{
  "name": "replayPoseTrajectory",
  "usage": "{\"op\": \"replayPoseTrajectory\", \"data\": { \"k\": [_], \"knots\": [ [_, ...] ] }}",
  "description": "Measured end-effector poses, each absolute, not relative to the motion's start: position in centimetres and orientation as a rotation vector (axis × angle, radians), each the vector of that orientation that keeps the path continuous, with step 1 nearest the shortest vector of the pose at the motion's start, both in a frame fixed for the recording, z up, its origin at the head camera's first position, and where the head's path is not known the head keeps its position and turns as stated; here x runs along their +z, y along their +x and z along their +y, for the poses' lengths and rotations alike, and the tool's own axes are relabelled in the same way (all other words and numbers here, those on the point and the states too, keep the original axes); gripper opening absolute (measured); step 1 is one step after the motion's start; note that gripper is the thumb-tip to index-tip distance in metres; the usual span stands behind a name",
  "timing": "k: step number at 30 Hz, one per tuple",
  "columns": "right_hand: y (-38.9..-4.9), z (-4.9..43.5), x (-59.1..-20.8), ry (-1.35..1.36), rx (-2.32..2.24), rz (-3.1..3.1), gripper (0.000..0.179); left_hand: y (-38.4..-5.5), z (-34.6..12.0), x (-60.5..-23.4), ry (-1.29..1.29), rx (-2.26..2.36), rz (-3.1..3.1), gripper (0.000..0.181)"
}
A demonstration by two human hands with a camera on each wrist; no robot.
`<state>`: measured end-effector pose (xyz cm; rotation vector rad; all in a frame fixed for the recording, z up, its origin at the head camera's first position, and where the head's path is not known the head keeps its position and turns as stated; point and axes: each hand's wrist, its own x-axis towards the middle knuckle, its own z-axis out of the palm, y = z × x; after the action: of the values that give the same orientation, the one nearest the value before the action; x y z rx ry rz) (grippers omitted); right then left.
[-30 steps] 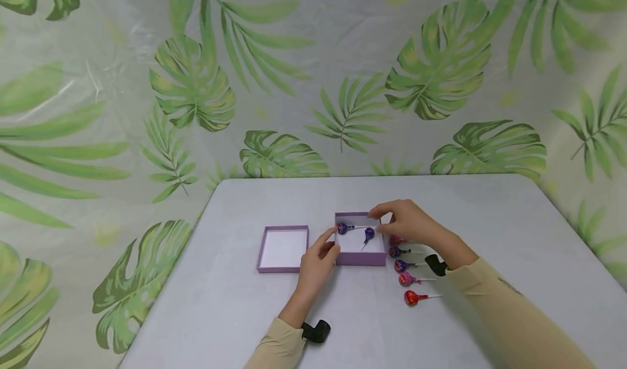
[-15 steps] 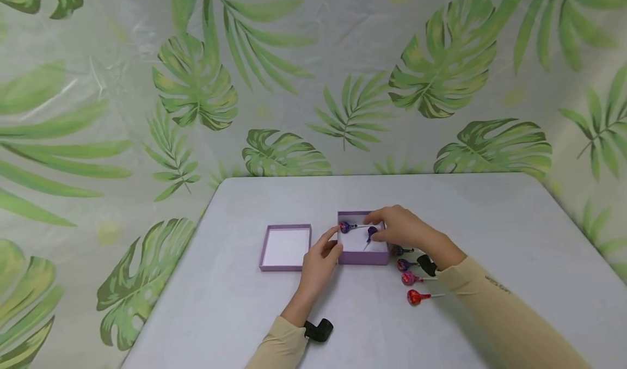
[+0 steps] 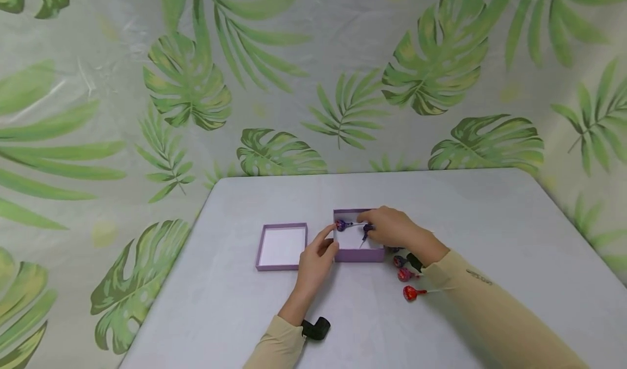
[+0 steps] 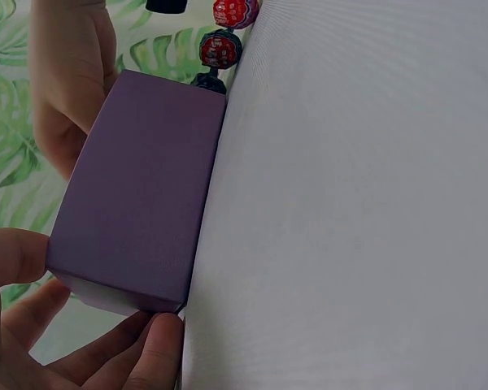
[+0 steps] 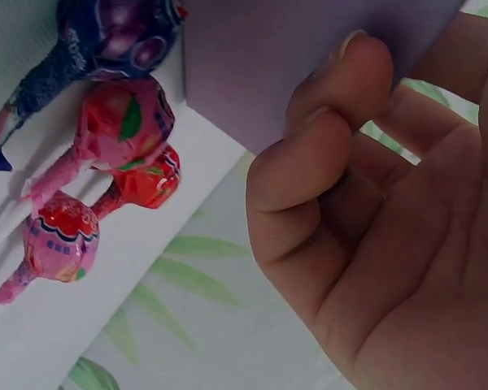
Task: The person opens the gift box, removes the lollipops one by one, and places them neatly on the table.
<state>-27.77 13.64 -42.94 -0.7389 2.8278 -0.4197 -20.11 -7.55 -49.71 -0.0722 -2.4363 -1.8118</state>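
An open purple box (image 3: pixel 360 255) with a white inside stands mid-table. Inside lies one purple-wrapped lollipop (image 3: pixel 340 225) along the back, and a second dark purple lollipop (image 3: pixel 363 241) slants toward the front. My left hand (image 3: pixel 315 260) touches the box's left side; in the left wrist view its fingers (image 4: pixel 159 349) rest against the lower edge of the box's wall (image 4: pixel 138 187). Reaching over the right wall, my right hand (image 3: pixel 392 227) pinches the second lollipop near its head, which it partly covers. In the right wrist view, its curled outer fingers (image 5: pixel 301 179) stay outside the box; thumb and index tips are hidden.
Left of the box lies its shallow purple lid (image 3: pixel 282 269), white side up. Right of the box several lollipops lie in a column, including a pink one (image 3: pixel 404 274) and a red one (image 3: pixel 410 293); the right arm hides some. A leaf-print sheet (image 3: pixel 343 113) hangs behind the table.
My right hand has moved left and slightly down into the box, from the right wall to the second lollipop. My left hand has stayed at the box's left side.
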Motion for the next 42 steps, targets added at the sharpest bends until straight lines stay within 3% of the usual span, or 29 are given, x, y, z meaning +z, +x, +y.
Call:
{"op": "replayPoseTrajectory", "data": {
  "k": [7, 27, 42],
  "knots": [
    [-27.9, 13.5, -43.3, -0.769, -0.485, 2.806, 0.046, -20.1, -7.6, -49.6, -0.073, -1.804, -2.441, 0.042],
    [-27.4, 13.8, -42.9, -0.766, -0.629, 2.766, 0.043, -20.2, -7.6, -49.5, -0.062, -1.799, -2.439, 0.042],
    [-26.7, 13.0, -42.8, -0.792, -0.828, 2.786, 0.031, -20.1, -7.6, -49.6, -0.067, -1.794, -2.453, 0.043]
  ]
}}
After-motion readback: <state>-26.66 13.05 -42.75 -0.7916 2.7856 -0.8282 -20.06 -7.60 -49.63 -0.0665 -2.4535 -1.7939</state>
